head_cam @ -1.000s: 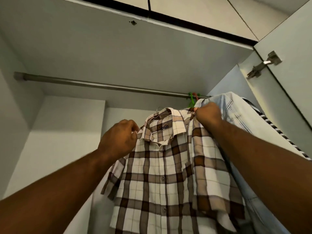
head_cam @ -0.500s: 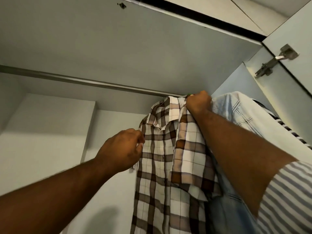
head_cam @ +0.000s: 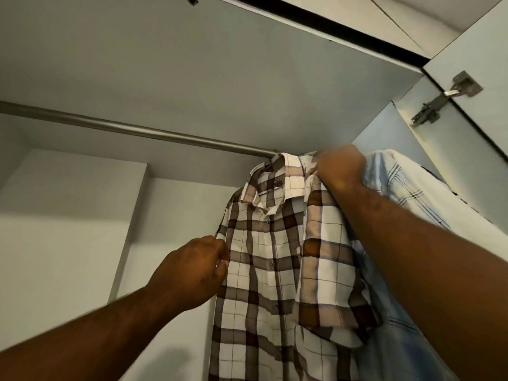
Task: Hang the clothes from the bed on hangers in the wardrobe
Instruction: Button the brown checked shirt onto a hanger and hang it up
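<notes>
While right grip [head_cam: 339, 169] holds it — plaid shirt [head_cam: 275, 259] now front-on.

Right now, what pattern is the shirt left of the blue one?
The button-up shirt is brown-and-white plaid; head view shows it.

This is the inside of a household wardrobe [head_cam: 192, 78], seen from below. Pale laminate panels box in the space, and a metal hanging rail [head_cam: 137, 132] runs from the left toward the far right. A concealed hinge [head_cam: 439, 103] carries the open door [head_cam: 483, 45] on the right. A brown plaid shirt [head_cam: 264, 270] and a pale blue shirt [head_cam: 398, 182] are at the rail's right end.
</notes>
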